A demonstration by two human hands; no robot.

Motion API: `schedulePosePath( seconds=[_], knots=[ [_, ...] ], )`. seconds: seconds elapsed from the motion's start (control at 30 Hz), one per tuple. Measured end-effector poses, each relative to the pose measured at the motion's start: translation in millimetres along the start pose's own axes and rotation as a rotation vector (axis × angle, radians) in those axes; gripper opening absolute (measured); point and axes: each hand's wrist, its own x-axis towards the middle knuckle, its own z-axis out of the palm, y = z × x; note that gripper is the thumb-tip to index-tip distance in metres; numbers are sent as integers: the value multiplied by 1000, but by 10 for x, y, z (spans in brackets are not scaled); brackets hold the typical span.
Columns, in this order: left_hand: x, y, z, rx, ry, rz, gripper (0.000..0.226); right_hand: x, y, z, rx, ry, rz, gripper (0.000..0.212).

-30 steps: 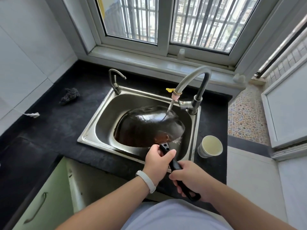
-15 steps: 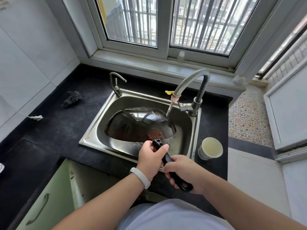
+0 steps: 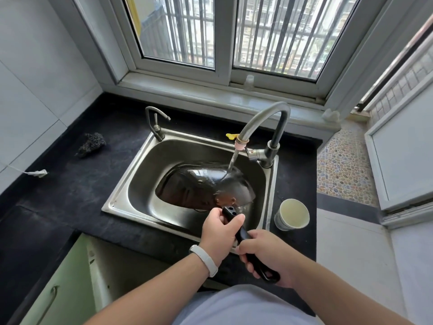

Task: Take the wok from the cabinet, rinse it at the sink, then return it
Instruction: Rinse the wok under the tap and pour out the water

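- Left hand (image 3: pixel 220 231): fingers curled tight round the top of the handle (image 3: pixel 241 233), next to the bowl.
- Right hand (image 3: pixel 269 252): wrapped round the handle's lower end, near the hanging loop. 2 hands, 1 handle.
- Wok (image 3: pixel 201 186): held inside the sink (image 3: pixel 124 181), tilted, rounded outer side apparently up. I cannot tell whether it rests on the basin floor.
- Tap (image 3: pixel 264 113): running, with the stream landing on the wok's far right shoulder.
- Risk 1: the bowl's weight sits well beyond both grips. If water reaches the handle, the wok may twist and knock the basin or tap.
- Risk 2: water running off the curved metal may spray over the rim onto the counter (image 3: pixel 70 188) and the cup (image 3: pixel 293 214) just beside the sink.
- Risk 3: the cabinet door (image 3: pixel 58 289) stands open below. A dripping wok carried there probably wets the floor.
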Motion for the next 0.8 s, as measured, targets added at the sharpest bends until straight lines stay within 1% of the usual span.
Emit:
schedulePosePath(
  seconds=[0.17,0.47,0.63,0.8],
  knots=[
    [15,-56,135,19,-53,-24,45,-37,45,-100,10,33,41,17],
    [48,-37,206,13,-98,-28,45,-32,75,-165,23,51,21,16],
    [43,6,198,-1,-96,-32,49,6,72,-154,-26,70,19,21],
    [35,9,86,-11,-85,-50,48,71,67,-98,-110,63,-10,19]
  ],
)
